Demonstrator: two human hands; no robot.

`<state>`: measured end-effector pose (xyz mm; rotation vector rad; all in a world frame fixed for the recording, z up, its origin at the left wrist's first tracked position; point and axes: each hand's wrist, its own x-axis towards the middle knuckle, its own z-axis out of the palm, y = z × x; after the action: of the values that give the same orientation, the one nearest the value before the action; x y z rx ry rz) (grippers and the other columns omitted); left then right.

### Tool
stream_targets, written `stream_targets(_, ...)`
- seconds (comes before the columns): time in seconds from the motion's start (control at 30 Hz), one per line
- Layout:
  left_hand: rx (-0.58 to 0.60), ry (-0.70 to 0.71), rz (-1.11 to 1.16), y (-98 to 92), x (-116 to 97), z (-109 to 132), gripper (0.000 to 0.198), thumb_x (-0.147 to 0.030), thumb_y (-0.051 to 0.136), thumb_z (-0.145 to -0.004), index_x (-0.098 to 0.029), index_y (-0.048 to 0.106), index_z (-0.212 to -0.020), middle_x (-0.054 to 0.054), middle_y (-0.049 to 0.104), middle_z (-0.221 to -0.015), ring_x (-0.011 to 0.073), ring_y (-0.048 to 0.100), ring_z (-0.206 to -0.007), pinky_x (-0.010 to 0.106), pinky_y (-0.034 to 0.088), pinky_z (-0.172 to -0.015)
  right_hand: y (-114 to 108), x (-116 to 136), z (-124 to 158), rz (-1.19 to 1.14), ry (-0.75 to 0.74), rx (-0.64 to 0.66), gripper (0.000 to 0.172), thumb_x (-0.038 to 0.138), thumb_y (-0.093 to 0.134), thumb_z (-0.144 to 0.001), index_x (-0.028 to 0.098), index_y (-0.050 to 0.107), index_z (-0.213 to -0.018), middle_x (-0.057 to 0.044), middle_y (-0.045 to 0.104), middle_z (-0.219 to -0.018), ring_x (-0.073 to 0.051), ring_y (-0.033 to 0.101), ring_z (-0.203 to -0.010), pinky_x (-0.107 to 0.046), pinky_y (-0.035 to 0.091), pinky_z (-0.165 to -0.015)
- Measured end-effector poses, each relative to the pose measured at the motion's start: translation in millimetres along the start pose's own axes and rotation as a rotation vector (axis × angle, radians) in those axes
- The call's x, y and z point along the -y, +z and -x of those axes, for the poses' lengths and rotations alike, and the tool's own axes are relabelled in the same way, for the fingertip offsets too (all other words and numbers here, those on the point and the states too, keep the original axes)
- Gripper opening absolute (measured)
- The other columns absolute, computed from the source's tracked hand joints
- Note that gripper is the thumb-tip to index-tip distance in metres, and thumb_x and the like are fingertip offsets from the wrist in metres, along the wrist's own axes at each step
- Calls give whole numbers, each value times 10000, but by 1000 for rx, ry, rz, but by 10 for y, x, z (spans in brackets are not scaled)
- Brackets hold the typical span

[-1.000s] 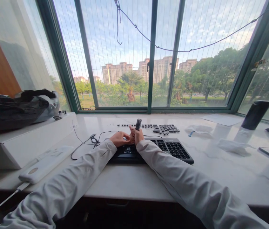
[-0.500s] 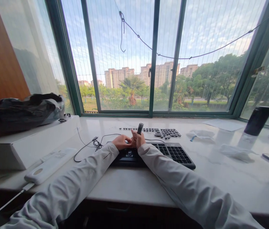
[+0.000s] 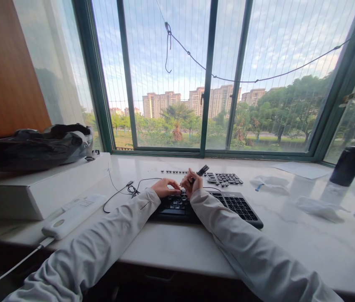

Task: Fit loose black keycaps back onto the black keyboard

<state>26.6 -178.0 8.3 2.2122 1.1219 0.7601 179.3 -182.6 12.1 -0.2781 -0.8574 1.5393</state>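
A dark keyboard (image 3: 240, 208) lies on the white marble surface, with bare key slots at its right end and some keycaps at its left part. My right hand (image 3: 193, 183) is closed round a black handled tool (image 3: 203, 170), whose dark end points up and to the right. Beside it, my left hand (image 3: 166, 187) hangs over the keyboard's upper left part, thumb and fingers pinched; whatever they hold is too small to make out. Behind the keyboard, loose black keycaps (image 3: 229, 179) are laid out in rows.
A white power strip (image 3: 73, 218) and a white box (image 3: 39, 191) with a dark bag (image 3: 60, 144) sit at left. A black cable (image 3: 114, 195) curls beside the keyboard. Crumpled clear plastic (image 3: 320, 208) and a black cylinder (image 3: 349, 165) stand at right.
The black tool has tilted from nearly upright to the right in my right hand. My hands have moved slightly apart, showing more keycaps. The whole view has shifted a little.
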Motion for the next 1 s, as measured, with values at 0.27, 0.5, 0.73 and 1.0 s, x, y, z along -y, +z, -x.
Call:
stream_targets(0.27,-203,-38,84,31,-37,-19,319,-427,688,-658,-140,630,-785,65,680,-831,193,626,-836,319,464,-799,-108,334,-3,-182,49,-140,411,330,561,-799,187,331,-490,45,368,-453,-89,426,-475,-238,453,-534)
stream_targets(0.5,-288,40,112,25,-80,-13,326,-440,667,-692,-148,618,-830,63,666,-863,186,617,-840,304,476,-759,-122,309,-33,-137,68,-209,388,392,582,-800,186,395,-530,35,478,-500,-107,528,-555,-283,515,-620)
stream_targets(0.73,-276,58,115,47,-75,-13,354,-464,655,-697,-144,615,-843,72,656,-884,191,605,-860,295,479,-730,-120,319,-21,-103,91,-146,413,507,564,-779,194,386,-576,56,442,-473,-62,332,-348,-178,255,-307)
stream_targets(1.0,-252,41,102,48,-121,13,357,-467,643,-701,-140,621,-843,73,649,-893,193,597,-868,291,480,-720,-130,324,-36,-61,33,-176,436,529,571,-754,197,387,-540,33,454,-468,-101,469,-458,-231,429,-446)
